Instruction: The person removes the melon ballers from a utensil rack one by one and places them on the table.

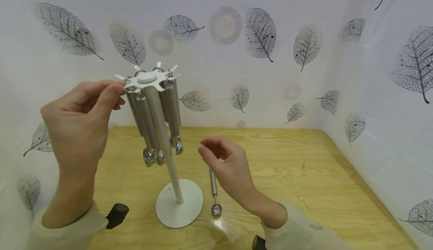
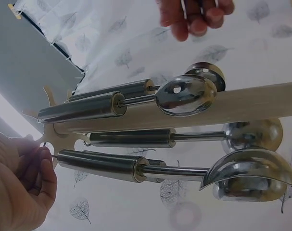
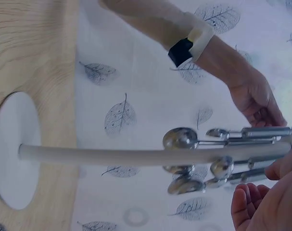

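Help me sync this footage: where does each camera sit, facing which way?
Head: worn on the head, facing forward and down at the white stand and table; left hand and right hand show.
Left wrist: on that wrist, facing hanging utensils; left hand lower left, right hand at top.
Right wrist: on that wrist, facing the stand; right hand lower right, left arm beyond.
Both wrist views share stand, utensils and both hands.

Legible text: none from where I stand | Right sleeve (image 1: 301,225): one small grey mark (image 1: 316,227) near the cuff, too blurred for me to read
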The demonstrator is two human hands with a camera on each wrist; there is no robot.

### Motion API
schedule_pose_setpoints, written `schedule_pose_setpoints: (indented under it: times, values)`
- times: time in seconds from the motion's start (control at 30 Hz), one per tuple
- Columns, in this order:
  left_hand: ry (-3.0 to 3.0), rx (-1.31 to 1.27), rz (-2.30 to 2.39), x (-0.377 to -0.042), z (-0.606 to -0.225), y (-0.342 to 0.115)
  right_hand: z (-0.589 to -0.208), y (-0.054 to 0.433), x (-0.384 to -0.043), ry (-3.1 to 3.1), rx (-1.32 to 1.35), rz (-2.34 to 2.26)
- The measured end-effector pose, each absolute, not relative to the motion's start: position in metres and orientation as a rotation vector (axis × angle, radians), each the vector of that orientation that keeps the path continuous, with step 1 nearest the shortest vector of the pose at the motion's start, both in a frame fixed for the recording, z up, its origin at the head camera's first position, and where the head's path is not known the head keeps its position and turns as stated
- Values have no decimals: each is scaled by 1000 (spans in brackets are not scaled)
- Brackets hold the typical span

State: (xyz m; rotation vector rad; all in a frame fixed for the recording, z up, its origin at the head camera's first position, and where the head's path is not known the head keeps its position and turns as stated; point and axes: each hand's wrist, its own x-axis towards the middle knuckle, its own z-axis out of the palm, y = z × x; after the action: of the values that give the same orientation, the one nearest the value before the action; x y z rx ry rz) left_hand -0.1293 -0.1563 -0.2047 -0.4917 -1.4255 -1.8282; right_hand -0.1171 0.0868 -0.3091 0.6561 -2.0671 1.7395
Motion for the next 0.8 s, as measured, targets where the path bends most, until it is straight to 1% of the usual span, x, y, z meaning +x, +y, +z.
schedule_pose_setpoints:
  times: [0.37, 0.8]
  values:
    - [-1456, -566, -1665, -125, -201, -154, -287, 46, -117, -1857, 900, 1750]
    - [-1401, -572, -1757, -125, -200, -150, -276, 27, -120, -1813, 938, 1806]
